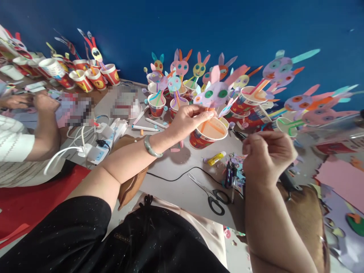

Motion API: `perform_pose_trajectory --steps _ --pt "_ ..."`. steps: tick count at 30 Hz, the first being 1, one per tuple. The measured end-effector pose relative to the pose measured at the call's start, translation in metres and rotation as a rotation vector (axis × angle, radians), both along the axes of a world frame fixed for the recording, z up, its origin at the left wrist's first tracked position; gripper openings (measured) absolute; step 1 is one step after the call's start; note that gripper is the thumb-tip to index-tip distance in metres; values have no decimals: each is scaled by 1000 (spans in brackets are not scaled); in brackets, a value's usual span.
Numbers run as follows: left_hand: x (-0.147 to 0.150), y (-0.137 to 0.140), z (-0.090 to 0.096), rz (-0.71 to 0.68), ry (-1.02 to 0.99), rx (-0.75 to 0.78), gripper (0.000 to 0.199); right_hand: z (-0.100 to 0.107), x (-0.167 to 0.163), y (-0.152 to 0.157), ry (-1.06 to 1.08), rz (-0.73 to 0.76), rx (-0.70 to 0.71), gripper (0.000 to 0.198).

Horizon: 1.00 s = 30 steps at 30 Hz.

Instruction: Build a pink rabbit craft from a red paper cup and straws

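One red-printed paper cup with a cream interior (pixel 203 141) sits near the middle of our view, in front of the other cups, tilted slightly. Our left hand (pixel 189 120) pinches the orange straws (pixel 212 127) just under the lilac paper rabbit head (pixel 216 94), fingers nearly together. We judge this grip is chosen to keep the head upright over the rim while leaving its face clear; the shadow below suggests the cup is off the tabletop (pixel 173 193).

Our right hand (pixel 269 153) is beside it, fingers curled well in. A dark pointed tip (pixel 239 135) shows by the thumb; whether the fingers have hold of it, we cannot tell.

Surroundings: red paper cups with rabbit heads (pixel 156 109) crowd close behind, against the blue wall (pixel 113 32), probably the tightest side for movement. Nearer us lie a yellow tube (pixel 216 158), black-handled steel scissors (pixel 216 204) with slightly parted blades, and a thin black cable (pixel 170 179) that could snag. Left, a white power strip (pixel 104 143) separates us from a co-worker's hand (pixel 47 101).
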State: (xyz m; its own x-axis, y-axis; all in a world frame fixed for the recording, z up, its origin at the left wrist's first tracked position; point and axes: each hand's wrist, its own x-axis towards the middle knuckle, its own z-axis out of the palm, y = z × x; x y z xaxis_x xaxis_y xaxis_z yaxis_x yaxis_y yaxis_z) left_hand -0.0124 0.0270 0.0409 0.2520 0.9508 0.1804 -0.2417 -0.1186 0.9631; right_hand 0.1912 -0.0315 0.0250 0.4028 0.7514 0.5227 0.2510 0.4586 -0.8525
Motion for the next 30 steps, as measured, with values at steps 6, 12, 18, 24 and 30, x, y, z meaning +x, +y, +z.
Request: perform_pose_trajectory --steps 6,12,18,24,30 --pt "-7 2 8 165 -158 57 14 19 24 -9 -169 18 -52 14" --pt "-5 2 8 187 -140 17 13 -7 27 0 -984 597 -375 12" --pt "-6 1 8 165 -124 23 13 -28 11 6 -1405 596 -481 11" --pt "-4 3 3 170 -113 -10 19 -33 3 7 -1508 581 -567 9" --pt "-4 4 2 143 -107 15 21 -35 12 12 -1381 640 -488 13"
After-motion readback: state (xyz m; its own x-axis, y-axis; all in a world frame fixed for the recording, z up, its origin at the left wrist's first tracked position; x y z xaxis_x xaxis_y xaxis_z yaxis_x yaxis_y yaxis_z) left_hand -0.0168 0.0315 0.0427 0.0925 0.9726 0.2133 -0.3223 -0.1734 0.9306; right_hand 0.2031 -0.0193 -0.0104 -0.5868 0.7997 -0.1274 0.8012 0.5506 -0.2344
